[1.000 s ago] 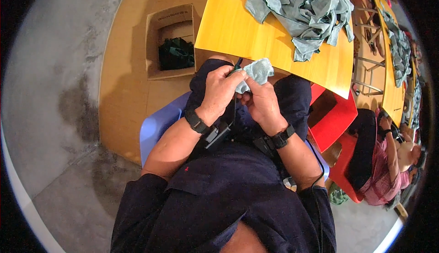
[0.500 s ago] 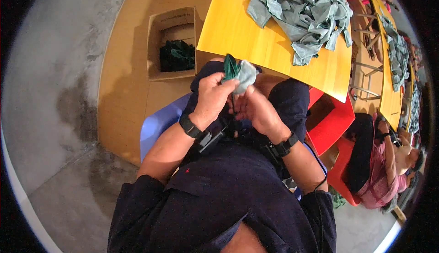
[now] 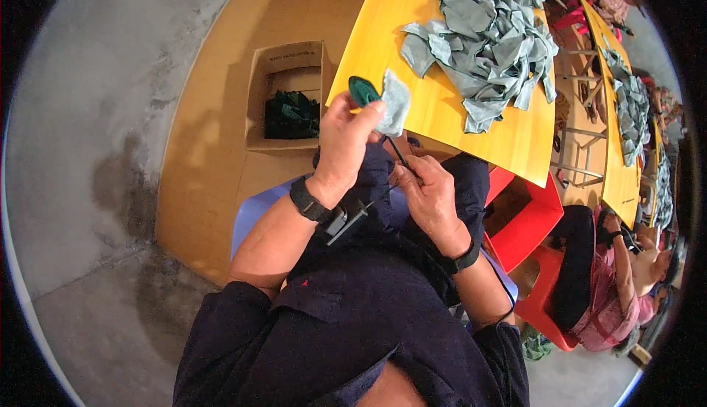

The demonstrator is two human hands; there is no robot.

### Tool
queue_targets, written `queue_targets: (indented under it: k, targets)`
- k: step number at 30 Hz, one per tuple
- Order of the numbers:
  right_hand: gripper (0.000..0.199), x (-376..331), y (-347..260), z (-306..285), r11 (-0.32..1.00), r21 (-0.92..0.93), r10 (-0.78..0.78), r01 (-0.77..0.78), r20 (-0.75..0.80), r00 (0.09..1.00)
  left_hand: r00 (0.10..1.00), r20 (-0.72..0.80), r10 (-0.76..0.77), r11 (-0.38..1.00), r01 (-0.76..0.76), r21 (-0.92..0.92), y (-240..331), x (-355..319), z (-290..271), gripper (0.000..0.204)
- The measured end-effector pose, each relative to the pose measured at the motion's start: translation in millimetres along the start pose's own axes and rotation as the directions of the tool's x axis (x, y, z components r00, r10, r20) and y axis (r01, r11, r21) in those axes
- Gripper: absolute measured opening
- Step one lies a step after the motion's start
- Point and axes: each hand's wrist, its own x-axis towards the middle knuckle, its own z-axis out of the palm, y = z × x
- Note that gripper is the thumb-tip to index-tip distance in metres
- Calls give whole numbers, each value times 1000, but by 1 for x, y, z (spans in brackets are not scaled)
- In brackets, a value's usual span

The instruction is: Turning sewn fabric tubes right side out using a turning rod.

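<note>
My left hand [image 3: 342, 146] is closed on a small fabric piece [image 3: 396, 105], pinching it between thumb and fingers beside the table's near corner. One part of the piece is pale grey-green; the other is a dark green fold [image 3: 362, 90]. Lower and to the right, my right hand [image 3: 431, 193] grips a thin black rod [image 3: 399, 152] with its fingertips. The rod slants up toward the fabric's lower edge; whether its tip goes inside the fabric I cannot tell. Both hands are above my lap.
Pale grey-green cloth pieces [image 3: 493, 46] are heaped on the yellow table [image 3: 361, 54]. A cardboard box [image 3: 258, 105] with dark green fabric [image 3: 291, 116] stands left of it. Red seats [image 3: 541, 219] are at right. Another person [image 3: 604, 296] sits beside a second table [image 3: 624, 186].
Both hands have drawn apart a little. The fabric piece is raised and more spread out, and the black rod in my right hand shows more clearly. The view has shifted slightly.
</note>
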Motion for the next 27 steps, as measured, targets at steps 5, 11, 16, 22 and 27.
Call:
queue_targets:
  k: [5, 11, 16, 22, 27]
  targets:
    - [18, -7, -14, 3, 1000, -31, -2, 2, 0, 1000, 1000, 10, -4, 980, 5, -197, 5, 12, 3, 40]
    - [13, -7, -23, -7, 997, -71, 22, -16, 84, 996, 992, 90, -93, 977, 108, -184, -10, 2, 6, 23]
    - [17, 6, -24, 0, 968, 241, 72, -76, 26, 997, 962, 269, -38, 998, 25, 54, -33, -28, 21, 20]
    - [27, 15, -49, -38, 643, 583, 334, -498, 372, 866, 866, 499, -43, 997, 7, 75, 15, -24, -13, 24]
    - [29, 10, -45, -36, 722, 533, 326, -441, 301, 896, 859, 511, -24, 878, -226, 421, 7, -16, -32, 18]
